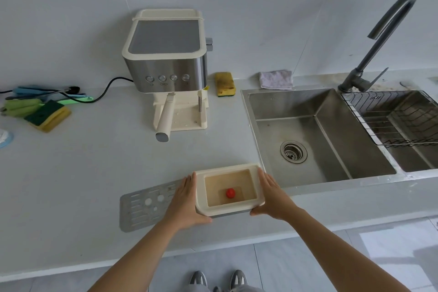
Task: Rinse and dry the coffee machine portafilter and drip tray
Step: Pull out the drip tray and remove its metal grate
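Drip tray: I have the cream drip tray [227, 168] at the front of the countertop [94, 161], just left of the sink [331, 140]. I cannot tell whether it is lifted or resting on the counter.
Contents: brownish liquid [227, 179] pools in the well, with the red float [230, 193] standing in the middle.
Left hand: my left hand [183, 204] lies flat against the tray's left wall, fingers straight and together, thumb along the front edge.
Right hand: my right hand [272, 199] mirrors it on the right wall, fingers straight, thumb tucked at the front corner.
Grate: the metal grate [142, 206] lies on the counter to the left, partly under my left hand.
Portafilter: the portafilter [166, 114] sits locked in the coffee machine [166, 64], well apart from the tray and untouched.
Rinse and dry gear: the faucet [379, 38] arches over the sink; a cloth [276, 79] lies behind the basin.
Risk, spill: I judge any tilt on the way to the sink would slop liquid over the rim.
Risk, slip: the tray is held by side pressure alone, so easing either palm could drop it.
Risk, float: tipping it out fast might send the float towards the drain.
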Motion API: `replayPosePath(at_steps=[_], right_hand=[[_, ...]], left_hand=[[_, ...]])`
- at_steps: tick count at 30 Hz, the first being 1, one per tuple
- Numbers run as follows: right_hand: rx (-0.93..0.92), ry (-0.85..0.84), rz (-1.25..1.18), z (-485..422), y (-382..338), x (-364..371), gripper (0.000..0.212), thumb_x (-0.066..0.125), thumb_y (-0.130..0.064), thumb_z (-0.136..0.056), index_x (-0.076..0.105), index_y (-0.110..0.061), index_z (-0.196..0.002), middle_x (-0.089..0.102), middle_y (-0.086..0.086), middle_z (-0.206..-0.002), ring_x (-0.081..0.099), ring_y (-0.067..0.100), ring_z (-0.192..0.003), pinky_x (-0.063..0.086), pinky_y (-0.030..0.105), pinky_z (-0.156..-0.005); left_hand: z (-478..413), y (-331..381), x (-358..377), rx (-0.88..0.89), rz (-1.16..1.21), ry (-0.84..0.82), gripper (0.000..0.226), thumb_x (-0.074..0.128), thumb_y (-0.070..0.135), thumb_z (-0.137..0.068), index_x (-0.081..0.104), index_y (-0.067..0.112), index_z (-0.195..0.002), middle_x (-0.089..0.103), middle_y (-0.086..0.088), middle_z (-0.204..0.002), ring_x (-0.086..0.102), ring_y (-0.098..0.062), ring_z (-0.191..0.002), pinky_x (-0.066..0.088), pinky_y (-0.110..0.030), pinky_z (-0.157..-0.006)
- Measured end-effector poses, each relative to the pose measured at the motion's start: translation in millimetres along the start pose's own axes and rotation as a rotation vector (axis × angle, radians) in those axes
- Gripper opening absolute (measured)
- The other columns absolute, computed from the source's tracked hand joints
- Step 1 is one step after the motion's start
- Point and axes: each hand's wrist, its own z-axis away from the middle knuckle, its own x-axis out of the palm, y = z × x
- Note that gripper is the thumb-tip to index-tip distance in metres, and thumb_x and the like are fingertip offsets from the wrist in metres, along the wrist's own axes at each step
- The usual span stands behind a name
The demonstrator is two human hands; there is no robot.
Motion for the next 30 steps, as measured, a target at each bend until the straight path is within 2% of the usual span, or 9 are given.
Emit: replayPosePath(at_steps=[5,10,15,20,23,27,30], right_hand=[[0.02,0.057,-0.108,1.3,-3.1,-4.8,0.135,0.084,-0.034,-0.059,-0.017,-0.014,-0.146,0.003,-0.002,-0.157,0.005,0.017,-0.144,0.022,0.04,-0.116],[0.04,0.145,-0.186,3.9,-2.5,-18.8,0.131,0.085,-0.024,-0.06,-0.012,-0.015,-0.146,0.016,0.004,-0.152,0.018,0.022,-0.14,0.023,0.036,-0.112],[0.074,0.225,-0.234,3.4,10.4,-44.8,0.129,0.086,-0.018,-0.058,-0.008,-0.019,-0.147,0.02,0.004,-0.151,0.029,0.024,-0.134,0.036,0.036,-0.105],[0.057,0.289,-0.258,-6.3,43.1,-80.1,0.125,0.088,-0.02,-0.054,0.004,-0.025,-0.146,0.033,0.001,-0.143,0.035,0.015,-0.126,0.034,0.031,-0.103],[0.038,0.293,-0.254,-15.6,73.0,-103.1,0.126,0.088,-0.022,-0.055,0.002,-0.023,-0.147,0.03,0.002,-0.146,0.032,0.018,-0.132,0.033,0.039,-0.109],[0.02,0.26,-0.214,-32.0,120.4,-140.3,0.126,0.085,-0.021,-0.06,-0.006,-0.016,-0.148,0.015,0.002,-0.155,0.023,0.021,-0.14,0.026,0.031,-0.109],[-0.034,0.256,-0.255,-42.8,152.5,-173.2,0.123,0.084,-0.016,-0.06,-0.002,-0.022,-0.148,0.023,-0.002,-0.152,0.033,0.016,-0.133,0.031,0.022,-0.098]], left_hand=[[-13.5,-3.3,-12.6,0.082,0.032,-0.009,0.135,0.083,0.042,-0.057,-0.012,0.011,-0.147,0.001,-0.004,-0.157,0.002,-0.019,-0.146,0.016,-0.037,-0.118],[-34.9,8.1,-30.0,0.172,0.008,-0.027,0.137,0.084,0.048,-0.052,-0.007,0.011,-0.148,0.009,-0.004,-0.155,0.009,-0.021,-0.144,0.021,-0.04,-0.116],[-62.1,36.2,-42.1,0.229,-0.019,-0.039,0.134,0.083,0.052,-0.049,-0.001,0.016,-0.147,0.019,-0.004,-0.15,0.018,-0.024,-0.141,0.028,-0.044,-0.112],[-89.3,79.8,-40.6,0.302,0.009,0.008,0.12,0.086,0.039,-0.054,0.01,0.015,-0.143,0.031,-0.003,-0.137,0.032,-0.017,-0.127,0.036,-0.035,-0.106],[-110.9,107.9,-31.1,0.293,0.021,0.026,0.118,0.087,0.039,-0.051,0.013,0.019,-0.142,0.034,-0.002,-0.131,0.037,-0.016,-0.122,0.039,-0.034,-0.101],[-140.9,149.4,-10.1,0.223,0.043,0.038,0.125,0.086,0.041,-0.051,0.006,0.019,-0.145,0.029,-0.002,-0.138,0.033,-0.017,-0.128,0.038,-0.038,-0.106],[-161.4,184.0,5.4,0.167,0.096,0.062,0.124,0.086,0.037,-0.052,0.005,0.022,-0.145,0.028,0.0,-0.139,0.033,-0.015,-0.128,0.039,-0.041,-0.106]])
